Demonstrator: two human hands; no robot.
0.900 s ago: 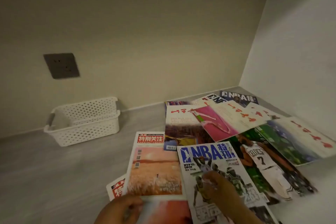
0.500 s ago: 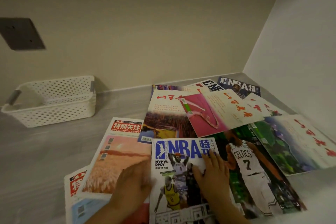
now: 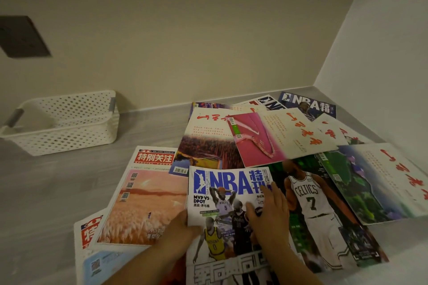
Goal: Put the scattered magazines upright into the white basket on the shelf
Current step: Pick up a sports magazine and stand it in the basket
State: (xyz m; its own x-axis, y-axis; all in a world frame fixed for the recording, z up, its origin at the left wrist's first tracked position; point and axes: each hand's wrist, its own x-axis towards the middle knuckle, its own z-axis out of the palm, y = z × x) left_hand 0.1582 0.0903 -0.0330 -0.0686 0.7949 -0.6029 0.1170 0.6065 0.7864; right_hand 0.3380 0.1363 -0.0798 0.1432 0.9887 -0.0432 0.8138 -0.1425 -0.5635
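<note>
Several magazines lie spread flat on the grey shelf. Nearest me is a white NBA magazine with blue lettering. My left hand grips its left edge, fingers tucked under it. My right hand rests flat on its cover near the right edge. To its left lies a magazine with an orange field cover; to its right, a green Celtics magazine. The white perforated basket stands at the back left, with nothing visible inside it.
More magazines overlap toward the back right corner: a pink-covered one, white ones with red calligraphy, a dark NBA one. A wall closes the right side. A dark wall plate sits at upper left.
My left hand has moved from the orange cover to the NBA magazine's left edge and taken hold of it. The view has shifted slightly closer; the right hand stays on the cover.
</note>
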